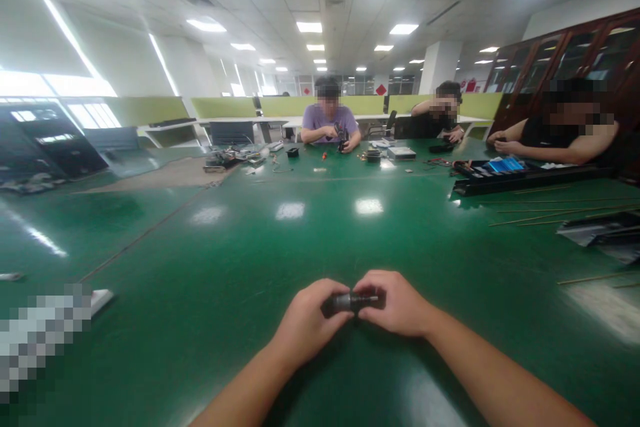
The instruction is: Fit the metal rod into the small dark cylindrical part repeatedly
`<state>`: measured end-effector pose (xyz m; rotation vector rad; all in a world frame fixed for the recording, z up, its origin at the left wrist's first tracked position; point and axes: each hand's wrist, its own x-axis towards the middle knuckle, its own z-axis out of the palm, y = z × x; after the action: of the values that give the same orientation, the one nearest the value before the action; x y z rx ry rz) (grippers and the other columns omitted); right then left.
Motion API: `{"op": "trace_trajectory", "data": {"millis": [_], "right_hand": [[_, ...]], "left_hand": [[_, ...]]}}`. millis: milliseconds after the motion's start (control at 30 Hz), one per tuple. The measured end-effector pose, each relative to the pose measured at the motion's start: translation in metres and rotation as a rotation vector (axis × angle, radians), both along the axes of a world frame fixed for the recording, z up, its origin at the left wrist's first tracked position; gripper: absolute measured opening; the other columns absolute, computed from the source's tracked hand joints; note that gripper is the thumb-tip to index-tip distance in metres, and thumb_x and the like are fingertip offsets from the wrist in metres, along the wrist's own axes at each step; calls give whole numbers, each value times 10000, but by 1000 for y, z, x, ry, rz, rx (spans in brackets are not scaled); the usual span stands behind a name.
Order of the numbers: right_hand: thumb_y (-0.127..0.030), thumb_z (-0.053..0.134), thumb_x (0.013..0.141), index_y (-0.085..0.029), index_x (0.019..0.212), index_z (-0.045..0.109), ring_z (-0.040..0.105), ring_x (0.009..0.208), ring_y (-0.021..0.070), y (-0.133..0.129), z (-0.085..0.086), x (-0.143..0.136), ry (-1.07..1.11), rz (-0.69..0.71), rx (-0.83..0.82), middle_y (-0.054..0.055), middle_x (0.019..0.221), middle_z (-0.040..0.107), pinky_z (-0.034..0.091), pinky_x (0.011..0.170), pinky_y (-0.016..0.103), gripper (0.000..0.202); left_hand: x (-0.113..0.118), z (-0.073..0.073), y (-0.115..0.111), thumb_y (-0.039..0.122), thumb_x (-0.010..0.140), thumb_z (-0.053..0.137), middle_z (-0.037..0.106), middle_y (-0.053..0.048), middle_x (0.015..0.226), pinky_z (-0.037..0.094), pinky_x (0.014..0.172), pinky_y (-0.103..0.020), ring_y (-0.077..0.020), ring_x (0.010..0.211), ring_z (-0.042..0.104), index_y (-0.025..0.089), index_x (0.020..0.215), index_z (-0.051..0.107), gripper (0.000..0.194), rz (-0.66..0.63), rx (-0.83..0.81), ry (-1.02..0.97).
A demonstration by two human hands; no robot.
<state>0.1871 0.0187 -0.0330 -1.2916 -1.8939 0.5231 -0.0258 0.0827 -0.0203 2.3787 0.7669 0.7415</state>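
One dark part (343,302) is held up in front, over the green worktop (240,247). It has one grey band and one thin, light pin. Two hands hold it, one at each end. The fingers of the left hand (311,312) are closed on the left end, and the fingers of the right hand (399,303) are closed on the right end. The two hands are very close to each other.

Far to the left lies one long, pale thing (43,340), too blurry to name. To the right are some thin sticks (545,219), at least four, but they are hard to count. Behind them sits one long black tray (520,180) with one blue thing (506,165) in it.

Across the worktop sit three people. One wears a purple shirt (310,117), and two wear black tops. Near the purple shirt is one small black box (293,153) and one little orange thing (325,155).
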Motion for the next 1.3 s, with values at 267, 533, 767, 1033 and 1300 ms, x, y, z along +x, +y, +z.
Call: {"op": "trace_trajectory", "data": {"millis": [267, 533, 767, 1033, 1300], "right_hand": [[-185, 735, 739, -201, 946, 719, 618, 771, 165, 0, -1, -1, 7, 4, 29, 21, 856, 683, 462, 708, 267, 208], [-179, 716, 774, -191, 911, 731, 619, 749, 149, 0, 0, -4, 9, 9, 42, 17, 827, 693, 451, 686, 248, 138], [-217, 708, 796, -198, 878, 742, 627, 740, 159, 1, 0, -5, 4, -19, 17, 22, 807, 704, 451, 682, 257, 91], [-207, 702, 799, -194, 877, 744, 620, 732, 153, 0, 0, -4, 20, -16, -2, 18, 802, 703, 448, 677, 252, 90], [-203, 717, 784, -195, 854, 741, 622, 725, 153, 0, 1, -4, 25, -12, -1, 15, 793, 702, 454, 668, 249, 75]], "left_hand": [[0, -2, 1, 145, 753, 744, 715, -18, 963, 493, 818, -298, -193, 890, 660, 226, 990, 684, 257, 14, 0, -8], [1, -1, 0, 195, 770, 737, 724, -37, 965, 514, 827, -306, -199, 883, 669, 218, 1006, 696, 241, 4, 8, -1], [0, 0, 0, 198, 767, 747, 725, -40, 963, 521, 817, -315, -204, 882, 673, 214, 995, 694, 235, 5, 10, -7], [0, -2, 0, 161, 759, 741, 716, -33, 947, 517, 808, -306, -194, 875, 668, 208, 977, 682, 231, -3, 51, -24], [0, 0, -1, 168, 762, 730, 715, -48, 959, 522, 812, -314, -202, 883, 667, 202, 985, 680, 231, -5, 60, -31]]}}
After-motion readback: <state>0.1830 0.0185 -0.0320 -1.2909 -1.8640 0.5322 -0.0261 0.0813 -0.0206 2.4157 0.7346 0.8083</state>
